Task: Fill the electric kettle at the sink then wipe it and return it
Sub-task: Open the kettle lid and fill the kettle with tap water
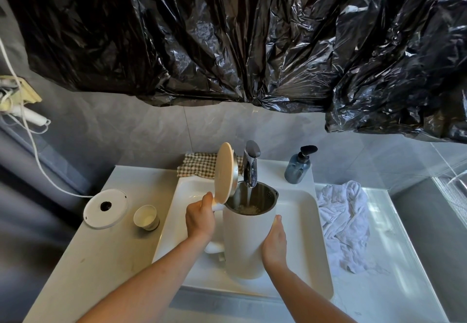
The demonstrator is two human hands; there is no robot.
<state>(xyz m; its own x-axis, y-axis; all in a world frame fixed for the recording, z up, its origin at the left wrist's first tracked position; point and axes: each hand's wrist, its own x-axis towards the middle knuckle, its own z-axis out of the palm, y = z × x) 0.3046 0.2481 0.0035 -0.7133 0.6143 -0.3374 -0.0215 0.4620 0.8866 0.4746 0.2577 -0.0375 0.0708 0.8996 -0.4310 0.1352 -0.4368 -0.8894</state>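
Observation:
The white electric kettle (246, 241) stands upright in the white sink (308, 224), its lid (223, 172) flipped up. Water runs from the chrome tap (250, 164) into the open steel interior. My left hand (201, 217) grips the kettle's handle, thumb near the lid hinge. My right hand (275, 243) lies flat against the kettle's right side. The kettle's round white base (105, 208) rests on the counter at the left, its cord running up the wall. A crumpled white cloth (345, 224) lies on the counter right of the sink.
A small white cup (146, 217) stands beside the base. A checked cloth (199, 164) lies folded behind the sink. A blue soap pump bottle (299, 164) stands at the back right. Black plastic sheeting (227, 31) hangs overhead. Grey tiled wall behind.

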